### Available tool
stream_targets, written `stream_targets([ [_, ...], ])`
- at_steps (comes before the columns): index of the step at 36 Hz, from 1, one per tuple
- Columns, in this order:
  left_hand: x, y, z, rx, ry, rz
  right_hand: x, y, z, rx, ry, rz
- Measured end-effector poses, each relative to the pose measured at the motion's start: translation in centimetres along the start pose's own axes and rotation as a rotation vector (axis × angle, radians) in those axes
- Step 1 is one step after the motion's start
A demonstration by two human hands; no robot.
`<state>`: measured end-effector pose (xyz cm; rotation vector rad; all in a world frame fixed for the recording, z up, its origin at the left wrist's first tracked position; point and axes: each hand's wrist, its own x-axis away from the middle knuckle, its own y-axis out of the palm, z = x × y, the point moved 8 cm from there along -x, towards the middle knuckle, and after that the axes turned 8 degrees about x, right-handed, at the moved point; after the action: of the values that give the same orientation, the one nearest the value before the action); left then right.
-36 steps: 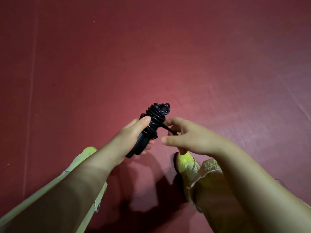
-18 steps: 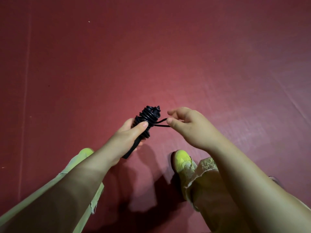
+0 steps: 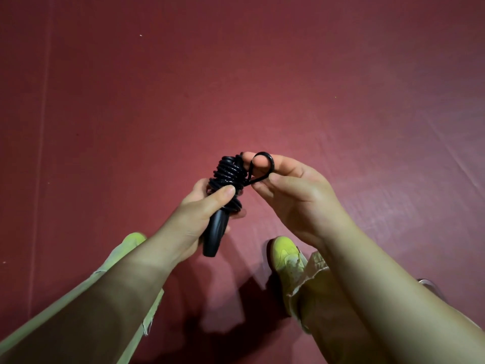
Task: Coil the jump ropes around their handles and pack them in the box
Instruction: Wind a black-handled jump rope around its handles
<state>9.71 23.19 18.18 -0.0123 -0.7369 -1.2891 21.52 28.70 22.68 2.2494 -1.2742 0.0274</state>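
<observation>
Above two yellow-green shoes (image 3: pixel 287 256) on the red floor (image 3: pixel 236 74), a person's left hand (image 3: pixel 194 216) grips the black handles (image 3: pixel 214 237) of a coiled jump rope (image 3: pixel 229 174). The right hand (image 3: pixel 294 190) pinches the rope's last loop (image 3: pixel 263 164) beside the coil.

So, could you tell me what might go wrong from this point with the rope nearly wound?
1. The right hand pinches only a small end loop; if it slips, the last turns may spring loose.
2. The left hand pins the coils mainly with the thumb, so the wraps could slide off the top of the handles.
3. No box is in view, so carrying an unsecured bundle risks unwinding.
</observation>
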Motion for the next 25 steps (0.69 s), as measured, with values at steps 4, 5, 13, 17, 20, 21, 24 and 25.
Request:
stream_targets([
  [4,0.1,0.8,0.4,-0.015,0.027,-0.100,-0.1,0.2,-0.2,-0.061,-0.040,-0.009],
  [5,0.2,1.0,0.6,-0.010,0.046,-0.121,0.0,0.2,-0.3,-0.053,-0.049,-0.007],
  [13,0.5,1.3,1.2,0.054,0.076,-0.163,0.2,0.4,-0.4,0.007,-0.014,-0.032],
  [17,0.5,0.9,0.6,0.024,0.050,-0.096,0.2,0.7,-0.4,0.037,-0.004,-0.063],
  [20,0.4,0.5,0.1,0.029,0.011,-0.048,0.2,0.5,-0.3,0.085,-0.007,0.007],
  [21,0.4,0.5,0.0,0.046,-0.007,-0.033,0.1,0.2,-0.3,0.080,-0.013,0.041],
  [24,0.5,0.6,-0.4,0.076,-0.055,0.001,0.1,-0.4,-0.3,0.079,0.001,0.123],
  [25,0.5,0.7,-0.5,0.083,-0.065,0.009,0.2,-0.5,-0.3,0.071,0.018,0.138],
])
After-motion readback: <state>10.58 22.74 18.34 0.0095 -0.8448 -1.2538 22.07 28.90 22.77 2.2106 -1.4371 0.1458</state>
